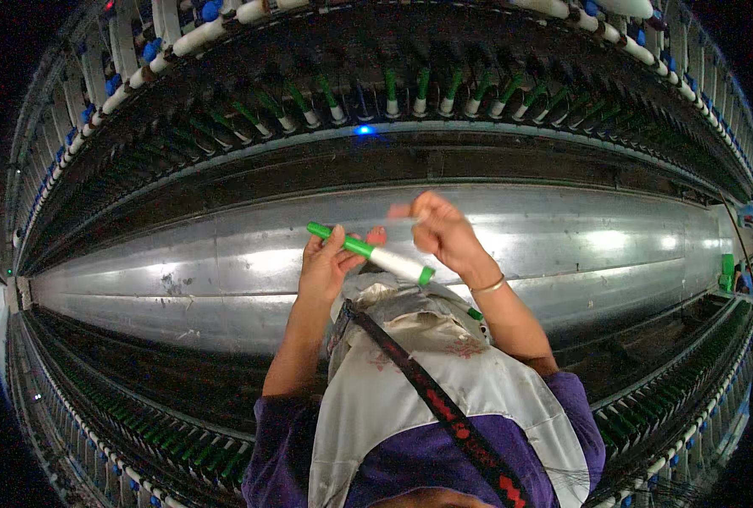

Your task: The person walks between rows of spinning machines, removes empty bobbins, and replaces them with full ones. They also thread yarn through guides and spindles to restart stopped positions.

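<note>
My left hand (329, 264) is closed round the green end of a spinning bobbin (397, 262), a slim green tube with white yarn wound on its lower part. The bobbin lies aslant, its green base pointing down to the right. Apart from it, up and to the right, my right hand (444, 230) is raised with its fingers curled and the index finger smeared by motion. Whether a thread is pinched there is too fine to make out. Below the hands, a pale apron (368, 339) bulges at its pocket, and a small green tube end (475, 313) shows at its right side.
Ahead runs a spinning frame with a long row of green bobbins (391, 93) and a rail (478, 127); a blue light (364, 130) glows on it. White rollers (199, 35) line the top. Behind me stands another bobbin row (215, 453). A metallic floor (182, 262) stretches between.
</note>
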